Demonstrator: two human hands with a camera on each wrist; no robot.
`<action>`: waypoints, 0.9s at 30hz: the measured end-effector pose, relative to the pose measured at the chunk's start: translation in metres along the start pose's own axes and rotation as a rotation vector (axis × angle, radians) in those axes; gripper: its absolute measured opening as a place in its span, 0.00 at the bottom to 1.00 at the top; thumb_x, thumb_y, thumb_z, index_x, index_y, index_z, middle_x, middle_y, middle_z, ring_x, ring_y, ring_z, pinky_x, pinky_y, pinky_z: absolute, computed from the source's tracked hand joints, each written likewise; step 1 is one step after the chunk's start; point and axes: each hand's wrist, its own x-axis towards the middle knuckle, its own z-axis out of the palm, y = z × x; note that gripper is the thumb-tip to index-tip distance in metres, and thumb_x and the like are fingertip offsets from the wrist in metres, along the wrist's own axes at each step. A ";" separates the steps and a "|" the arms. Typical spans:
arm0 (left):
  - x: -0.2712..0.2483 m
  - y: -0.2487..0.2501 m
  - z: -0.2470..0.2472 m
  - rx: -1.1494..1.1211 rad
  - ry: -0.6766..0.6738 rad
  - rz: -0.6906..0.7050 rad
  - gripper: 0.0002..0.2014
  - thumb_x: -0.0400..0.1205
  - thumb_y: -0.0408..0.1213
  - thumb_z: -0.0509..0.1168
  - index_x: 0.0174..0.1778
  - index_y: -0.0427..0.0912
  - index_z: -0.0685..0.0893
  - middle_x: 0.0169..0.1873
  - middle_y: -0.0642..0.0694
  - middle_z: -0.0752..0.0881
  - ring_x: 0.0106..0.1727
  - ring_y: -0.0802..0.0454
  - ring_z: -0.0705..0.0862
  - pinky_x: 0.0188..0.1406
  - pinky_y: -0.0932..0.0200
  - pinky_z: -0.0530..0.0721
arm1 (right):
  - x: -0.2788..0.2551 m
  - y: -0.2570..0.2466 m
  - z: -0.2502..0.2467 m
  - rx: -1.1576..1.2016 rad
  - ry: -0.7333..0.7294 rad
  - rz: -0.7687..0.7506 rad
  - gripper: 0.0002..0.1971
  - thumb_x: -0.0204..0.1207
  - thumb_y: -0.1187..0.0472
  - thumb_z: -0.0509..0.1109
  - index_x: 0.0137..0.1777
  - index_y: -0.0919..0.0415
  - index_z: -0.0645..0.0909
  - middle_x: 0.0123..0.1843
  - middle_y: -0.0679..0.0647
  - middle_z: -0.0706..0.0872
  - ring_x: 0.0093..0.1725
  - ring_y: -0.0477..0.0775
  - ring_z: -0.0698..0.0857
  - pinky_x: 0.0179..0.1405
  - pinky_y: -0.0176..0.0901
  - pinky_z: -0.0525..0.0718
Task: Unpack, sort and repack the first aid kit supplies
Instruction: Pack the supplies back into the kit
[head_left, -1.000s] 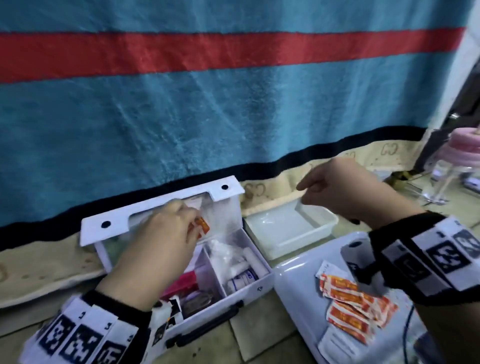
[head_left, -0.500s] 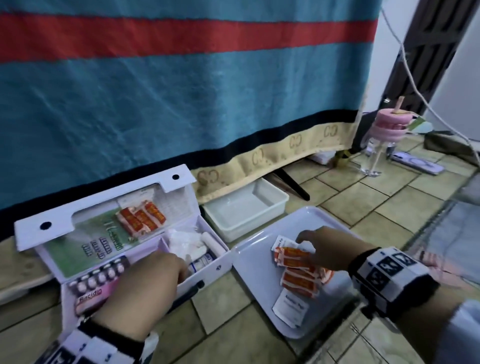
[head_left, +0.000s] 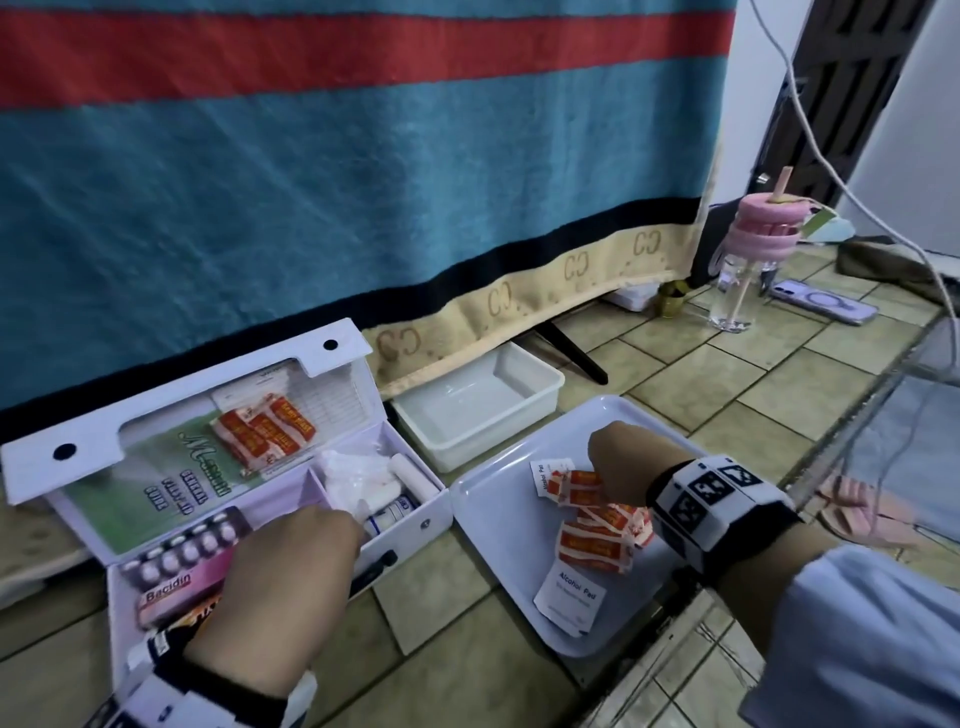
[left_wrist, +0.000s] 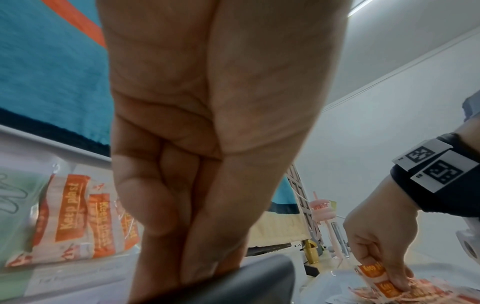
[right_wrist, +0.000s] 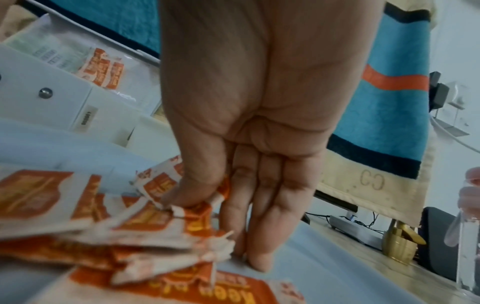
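A loose heap of orange plaster packets (head_left: 597, 525) is spread on the white tray (head_left: 498, 525) to the right of the open first aid kit (head_left: 405, 525). One packet is pinched between thumb and fingers of the right hand (right_wrist: 249, 164), its long axis roughly aimed at the kit. A few more packets (head_left: 265, 431) are tucked in the lid pocket, their long axes slanted up and away. The left hand (head_left: 291, 566) is laid on the kit's front edge; its fingers appear fairly straight, and what they press is hidden. Repacking is judged partly done: the heap and an alcohol pad (head_left: 571, 597) are yet to be returned.
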 end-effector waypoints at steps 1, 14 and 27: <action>0.000 0.000 0.000 -0.004 0.004 -0.001 0.14 0.82 0.35 0.54 0.30 0.49 0.64 0.34 0.48 0.72 0.55 0.48 0.84 0.38 0.59 0.70 | -0.001 0.002 0.000 -0.004 -0.006 -0.007 0.13 0.77 0.56 0.68 0.54 0.65 0.84 0.44 0.57 0.83 0.42 0.52 0.77 0.46 0.40 0.76; -0.003 -0.017 0.021 -0.202 0.059 -0.004 0.04 0.79 0.42 0.61 0.46 0.55 0.80 0.41 0.49 0.83 0.51 0.54 0.85 0.41 0.60 0.79 | -0.024 0.023 -0.015 0.371 0.205 -0.039 0.09 0.77 0.50 0.69 0.46 0.54 0.75 0.40 0.48 0.79 0.39 0.48 0.76 0.28 0.33 0.69; -0.026 -0.077 0.061 -0.560 0.036 -0.262 0.13 0.71 0.46 0.73 0.23 0.59 0.79 0.31 0.57 0.86 0.36 0.65 0.82 0.35 0.69 0.78 | 0.012 -0.140 -0.073 0.860 0.162 -0.552 0.07 0.74 0.64 0.72 0.35 0.57 0.82 0.34 0.54 0.86 0.34 0.48 0.82 0.42 0.45 0.84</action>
